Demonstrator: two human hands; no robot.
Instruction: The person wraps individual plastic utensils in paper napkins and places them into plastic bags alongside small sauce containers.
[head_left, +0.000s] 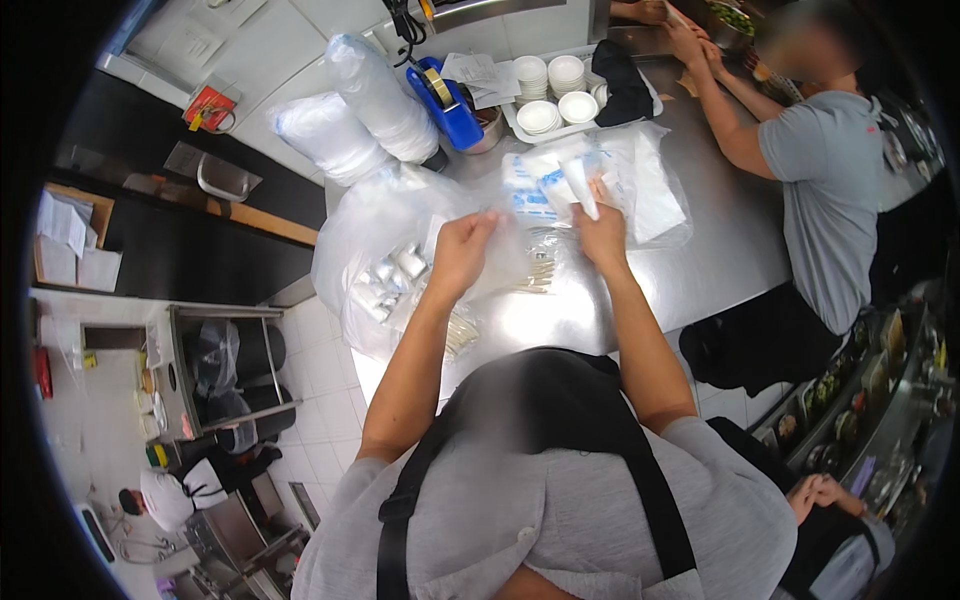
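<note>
My left hand is over the steel table with thumb and forefinger pinched on a thin translucent plastic bag, blurred where it hangs. In my right hand is a white rolled napkin, tilted up and away from me. Beneath the right hand lies an opened clear pack of white napkins with blue print. Wooden cutlery pieces lie in clear film between my hands. More wooden cutlery is under my left forearm. A large clear bag to the left holds several small white bundles.
Sleeves of plastic-wrapped goods stand by the wall, beside a blue tape dispenser. Behind the napkins, a white tray carries stacked white bowls and black cloth. A co-worker stands at the table's right side.
</note>
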